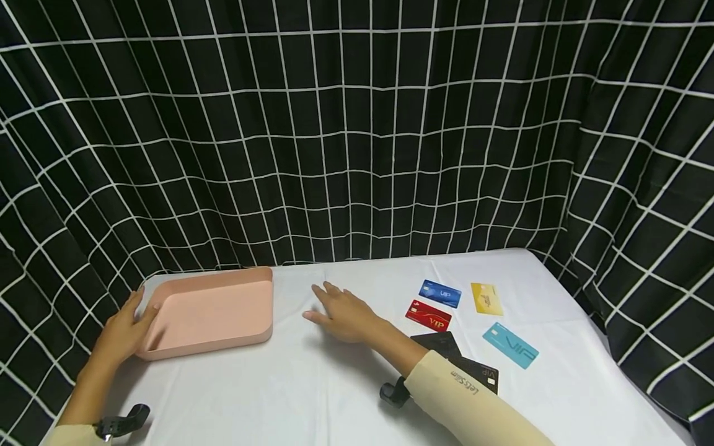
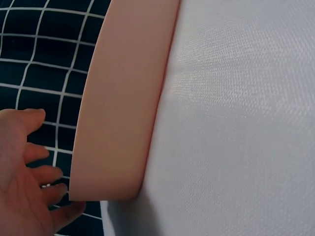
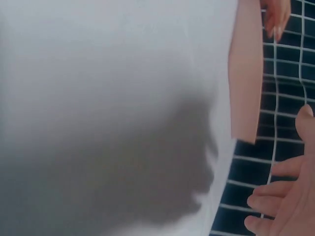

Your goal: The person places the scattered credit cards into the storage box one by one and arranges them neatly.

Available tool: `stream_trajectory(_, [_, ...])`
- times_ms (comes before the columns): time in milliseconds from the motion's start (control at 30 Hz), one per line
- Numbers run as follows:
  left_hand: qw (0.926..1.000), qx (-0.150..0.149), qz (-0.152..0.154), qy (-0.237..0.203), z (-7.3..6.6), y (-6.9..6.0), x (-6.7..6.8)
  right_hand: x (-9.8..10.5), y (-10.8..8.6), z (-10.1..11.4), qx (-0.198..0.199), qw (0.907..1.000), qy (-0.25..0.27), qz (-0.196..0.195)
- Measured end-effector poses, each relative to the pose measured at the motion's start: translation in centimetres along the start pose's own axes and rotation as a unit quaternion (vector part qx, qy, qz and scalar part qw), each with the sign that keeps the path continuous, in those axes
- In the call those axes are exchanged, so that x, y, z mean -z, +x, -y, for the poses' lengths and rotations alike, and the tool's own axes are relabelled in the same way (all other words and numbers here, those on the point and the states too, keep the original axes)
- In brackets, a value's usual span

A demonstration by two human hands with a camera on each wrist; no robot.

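Observation:
A shallow pink tray (image 1: pixel 214 342) lies at the left of the white-covered table. My left hand (image 1: pixel 123 331) is at the tray's left end, its fingers spread and loosely bent, thumb toward the inside. In the left wrist view the hand (image 2: pixel 29 182) appears over the rim of the tray (image 2: pixel 123 98); I cannot tell whether it touches. Between the tray and the cards, my right hand (image 1: pixel 346 313) hovers palm down, holding nothing. Its fingers (image 3: pixel 275 189) are relaxed, and a shadow falls on the cloth below.
Several cards lie at the right: blue (image 1: pixel 440 293), red (image 1: pixel 428 316), yellow (image 1: pixel 486 298), teal (image 1: pixel 511 345) and overlapping black cards (image 1: pixel 474 371), partly hidden by the right arm. A black gridded curtain (image 1: pixel 357 124) borders the table (image 1: pixel 251 396) at the back and sides.

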State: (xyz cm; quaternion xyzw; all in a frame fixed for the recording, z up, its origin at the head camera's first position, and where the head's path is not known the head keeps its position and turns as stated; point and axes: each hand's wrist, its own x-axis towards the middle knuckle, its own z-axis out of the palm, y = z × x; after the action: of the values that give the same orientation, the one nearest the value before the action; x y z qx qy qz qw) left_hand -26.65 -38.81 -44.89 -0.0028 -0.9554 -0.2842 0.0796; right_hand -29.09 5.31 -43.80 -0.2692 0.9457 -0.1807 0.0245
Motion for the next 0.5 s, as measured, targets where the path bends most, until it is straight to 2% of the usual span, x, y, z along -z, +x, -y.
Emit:
stream_trajectory(167, [0.9997,0.016,0.018,-0.006,0.4,0.2,0.0,-0.9,0.9,1.5,0.001,0.9999,-0.007,0.014])
stream_trajectory(500, [0.9992,0.015,0.037,-0.01,1.8,0.3,-0.2,-2.3,2.3,4.4,0.003,0.9993,-0.023,0.029])
